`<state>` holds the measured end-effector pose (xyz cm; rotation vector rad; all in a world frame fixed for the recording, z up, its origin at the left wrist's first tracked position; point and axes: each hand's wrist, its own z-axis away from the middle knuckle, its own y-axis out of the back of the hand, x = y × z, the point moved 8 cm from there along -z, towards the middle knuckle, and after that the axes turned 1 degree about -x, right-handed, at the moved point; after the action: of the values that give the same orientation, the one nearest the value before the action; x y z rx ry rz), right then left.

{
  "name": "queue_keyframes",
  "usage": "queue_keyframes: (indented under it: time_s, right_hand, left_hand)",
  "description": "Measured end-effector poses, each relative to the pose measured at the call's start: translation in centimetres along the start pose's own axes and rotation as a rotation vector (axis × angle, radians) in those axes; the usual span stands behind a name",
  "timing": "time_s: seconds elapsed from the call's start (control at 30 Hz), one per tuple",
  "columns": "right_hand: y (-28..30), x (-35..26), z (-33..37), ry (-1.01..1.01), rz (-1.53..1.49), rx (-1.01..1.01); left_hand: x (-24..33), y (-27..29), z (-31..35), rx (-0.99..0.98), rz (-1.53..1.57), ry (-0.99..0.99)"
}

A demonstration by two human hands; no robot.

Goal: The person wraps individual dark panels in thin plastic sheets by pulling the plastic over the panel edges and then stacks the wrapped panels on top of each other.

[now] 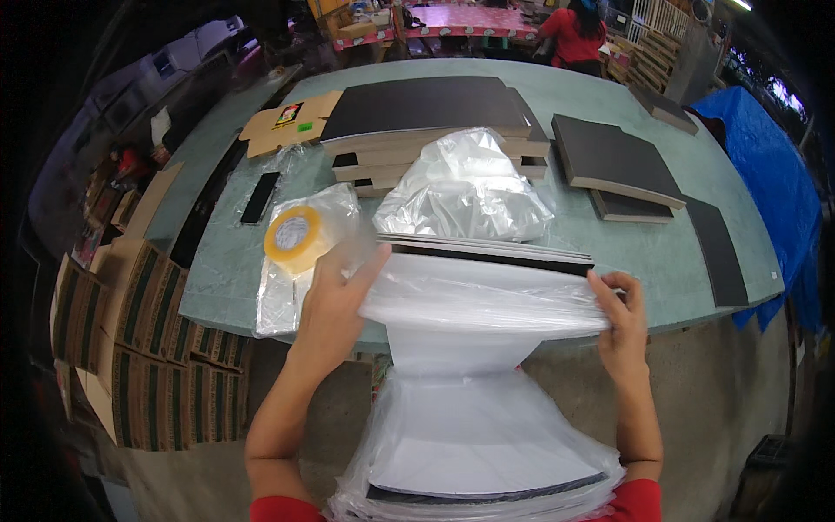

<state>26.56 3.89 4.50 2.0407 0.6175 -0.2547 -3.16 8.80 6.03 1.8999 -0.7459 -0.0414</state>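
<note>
A clear plastic bag (pixel 487 317) is stretched between my hands at the table's near edge, around the lower part of a thin stack of black-and-white boards (pixel 487 245). My left hand (pixel 335 291) grips the bag's left side, its thumb up by the boards' corner; the fingers are partly blurred. On the other side, my right hand (pixel 621 317) pinches the bag at the boards' right end. Closer to me lies a pile of white sheets in clear plastic (pixel 478 426), with a dark edge at its near end.
Behind the boards sit crumpled plastic bags (pixel 465 191) and thick dark board stacks (pixel 417 104). A tape roll (pixel 291 237) and a phone (pixel 259 198) lie left, more dark boards (pixel 613 161) right. Folded cartons (pixel 152 348) stand below the table's left side. A person (pixel 574 39) is beyond.
</note>
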Motion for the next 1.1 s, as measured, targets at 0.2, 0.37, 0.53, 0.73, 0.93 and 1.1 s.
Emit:
queue_keyframes:
  time_s: [0.2, 0.37, 0.53, 0.73, 0.93, 1.1]
  right_hand:
    - [-2.2, 4.1, 3.2, -0.449, -1.155, -0.408]
    - [-15.0, 6.7, 14.4, -0.976, -1.713, -0.836]
    - [-27.2, 16.3, 21.7, -0.82, -0.338, -0.652]
    - [-24.5, 17.0, 19.4, -0.871, -0.458, -0.881]
    - [-21.2, 10.5, 16.5, -0.609, -0.572, -0.887]
    - [-23.3, 12.4, 19.0, -1.148, -0.891, -0.624]
  left_hand:
    - [-4.0, -1.8, 3.1, -0.447, 1.293, 0.143]
    - [-6.6, -13.7, 14.8, -0.862, 1.712, 0.751]
    - [-13.0, -26.4, 23.8, -0.699, 1.578, 1.175]
    - [-12.6, -19.8, 18.4, -0.633, 0.427, 0.621]
    - [4.0, -5.6, 9.9, -0.981, 0.864, -0.023]
    - [2.1, -14.6, 15.4, -1.213, 0.581, 0.208]
